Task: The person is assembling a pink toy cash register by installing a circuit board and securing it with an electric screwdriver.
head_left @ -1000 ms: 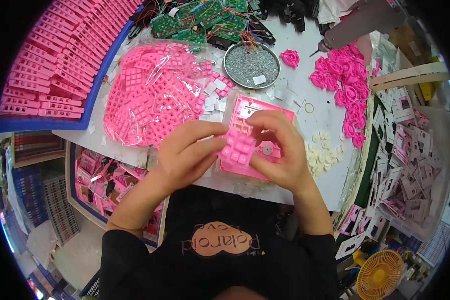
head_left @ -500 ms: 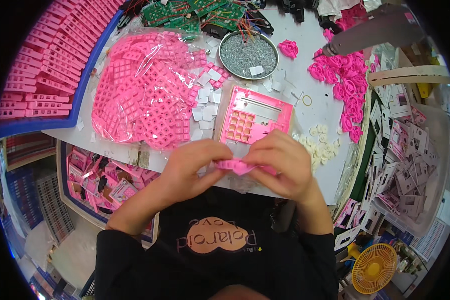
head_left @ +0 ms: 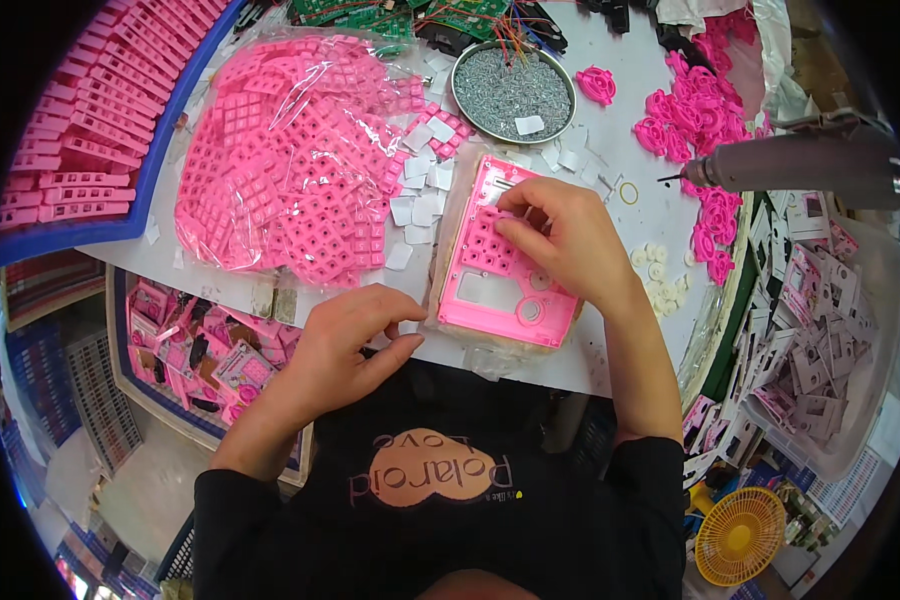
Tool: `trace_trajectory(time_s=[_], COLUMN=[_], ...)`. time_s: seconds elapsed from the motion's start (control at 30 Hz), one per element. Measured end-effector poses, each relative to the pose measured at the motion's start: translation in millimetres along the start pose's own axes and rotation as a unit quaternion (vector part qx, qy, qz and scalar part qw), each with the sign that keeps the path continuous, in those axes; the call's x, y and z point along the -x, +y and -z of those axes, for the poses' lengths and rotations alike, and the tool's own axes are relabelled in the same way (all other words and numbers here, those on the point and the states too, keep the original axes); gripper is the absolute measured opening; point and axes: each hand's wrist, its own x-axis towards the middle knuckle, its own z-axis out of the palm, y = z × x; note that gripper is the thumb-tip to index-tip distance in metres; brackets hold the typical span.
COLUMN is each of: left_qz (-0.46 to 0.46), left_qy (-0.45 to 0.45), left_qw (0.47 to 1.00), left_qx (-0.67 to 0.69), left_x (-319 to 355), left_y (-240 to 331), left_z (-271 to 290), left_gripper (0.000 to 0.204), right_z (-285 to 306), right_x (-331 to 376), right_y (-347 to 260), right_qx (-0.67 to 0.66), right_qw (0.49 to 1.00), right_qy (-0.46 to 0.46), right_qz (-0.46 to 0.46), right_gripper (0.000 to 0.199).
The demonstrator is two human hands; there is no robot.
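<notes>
My right hand (head_left: pixel 570 245) lies on the pink plastic panel (head_left: pixel 505 270), fingers (head_left: pixel 515 232) spread slightly and pressing flat on its grid of little square cells; they clamp nothing. My left hand (head_left: pixel 345 340) rests at the near edge of the bench (head_left: pixel 610 370), fingertips drawn together as if pinching something small, though I cannot tell whether anything is between them. The panel sits flat on a pale block, just right of centre, near me.

I judge it light, stiff and thin, with open windows that could flex or crack, so I would hold it by the outer rim, not the grid.

To the left lies a clear bag of pink keypad pieces (head_left: pixel 290 160), with white squares (head_left: pixel 420 205) between. Farther off stands a round metal dish of screws (head_left: pixel 513 92), and a grey power screwdriver (head_left: pixel 800 165) lies to the right.
</notes>
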Motion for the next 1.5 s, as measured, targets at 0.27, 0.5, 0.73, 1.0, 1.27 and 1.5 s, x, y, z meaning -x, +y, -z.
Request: trace_trajectory(time_s=[0.27, 0.5, 0.73, 1.0, 1.27, 1.5], left_qz=[-0.028, -0.104, -0.056, 0.311, 0.351, 0.132], left_qy=[0.043, 0.057, 0.109, 0.057, 0.098, 0.233], left_qw=[0.998, 0.979, 0.952, 0.947, 0.925, 0.962], left_qx=[-0.041, -0.168, -0.28, 0.056, 0.109, -0.06], left_x=[3.2, -47.6, -167.4, -283.0, -304.5, -315.5], left_y=[-0.9, 22.7, -23.5, -67.9, -58.8, -72.8], left_z=[16.5, 76.8, 172.5, 148.0, 126.1, 129.9], left_gripper=[0.028, 0.025, 0.022, 0.024, 0.027, 0.028], right_z=[-4.2, -37.1, -36.9, -43.1, -39.3, -41.6], right_x=[29.2, 50.4, 50.2, 54.7, 55.3, 53.4], right_y=[-18.0, -26.4, -26.4, -27.2, -26.0, -30.8], right_qx=[0.167, 0.277, 0.271, 0.293, 0.297, 0.284], right_qw=[0.973, 0.953, 0.954, 0.95, 0.947, 0.95], right_qy=[0.115, -0.038, -0.051, -0.038, -0.031, -0.017], right_qz=[0.108, 0.119, 0.114, 0.097, 0.12, 0.132], right_gripper=[0.045, 0.094, 0.101, 0.102, 0.095, 0.089])
